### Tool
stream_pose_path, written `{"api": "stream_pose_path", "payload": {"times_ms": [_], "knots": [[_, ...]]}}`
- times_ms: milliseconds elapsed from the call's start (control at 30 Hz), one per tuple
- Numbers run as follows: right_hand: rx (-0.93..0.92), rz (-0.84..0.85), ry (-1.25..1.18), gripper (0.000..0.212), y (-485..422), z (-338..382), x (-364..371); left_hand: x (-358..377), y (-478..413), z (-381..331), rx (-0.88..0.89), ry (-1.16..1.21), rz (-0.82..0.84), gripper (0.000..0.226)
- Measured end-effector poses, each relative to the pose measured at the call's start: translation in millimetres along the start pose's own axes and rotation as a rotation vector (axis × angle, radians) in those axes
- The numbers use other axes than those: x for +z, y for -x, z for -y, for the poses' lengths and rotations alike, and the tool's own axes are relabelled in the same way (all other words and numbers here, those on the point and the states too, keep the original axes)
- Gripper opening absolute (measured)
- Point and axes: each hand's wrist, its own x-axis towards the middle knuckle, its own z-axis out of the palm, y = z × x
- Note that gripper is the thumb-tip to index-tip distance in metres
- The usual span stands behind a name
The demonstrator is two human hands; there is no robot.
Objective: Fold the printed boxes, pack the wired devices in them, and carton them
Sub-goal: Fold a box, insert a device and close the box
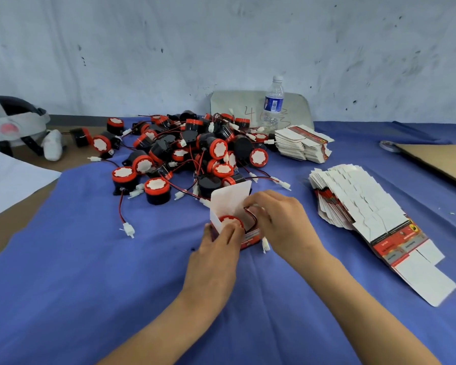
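- Forearms come in from the bottom edge of the frame and meet at its centre, where both hands work on one printed box.
- At the box's near left side, the left hand has its grip clenched around the wall. One fingertip rests on the red cap of the wired device seated inside.
- At the box mouth, the right hand grasps the red-and-black wire in a pinching grip, apparently feeding it in beside the device.
- Outside the box, a white connector hangs against the right front wall, above the blue cloth that covers the desk.
- Behind the device the lid flap stands upright, not yet closed.
- Further out, a pile of loose devices fills the upper centre. A fanned stack of flat boxes lies at the right, a second stack sits above it, and a water bottle stands behind.
- Likely trouble:
  - If the connector stays outside, the flap would trap the lead and fail to tuck.
  - A hard pull on the wire could lift the device back out.
  - Too tight a squeeze from the left could buckle the thin card.
  - Stray leads from the pile, just behind the box, could snag it.
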Motion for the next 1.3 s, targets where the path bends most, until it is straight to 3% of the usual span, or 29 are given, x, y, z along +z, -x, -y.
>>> {"api": "stream_pose_path", "payload": {"times_ms": [100,200,467,633,933,1100,1167,1300], "knots": [[-0.062,0.267,0.557,0.023,-17,-2,8,0,1,1,0.009,0.004,0.018,0.062],[-0.091,0.388,0.700,0.021,-20,-1,14,-2,1,2,0.021,0.027,0.019,0.063],[0.008,0.462,0.626,0.032,-17,0,15,-1,2,1,0.025,0.007,-0.010,0.057],[-0.002,0.463,0.573,0.009,-29,-7,10,0,2,4,0.049,0.042,-0.068,0.051],[-0.045,0.548,0.491,0.035,-26,-22,5,-1,-3,16,0.140,0.263,-0.326,0.041],[-0.136,0.411,0.264,0.025,-12,-27,9,5,-10,22,0.246,0.482,-0.408,0.061],[-0.190,0.258,0.165,0.020,1,-32,18,6,-10,22,0.249,0.545,-0.392,0.069],[-0.077,-0.132,0.005,0.010,25,-40,36,10,-12,25,0.215,0.549,-0.279,0.074]]}}
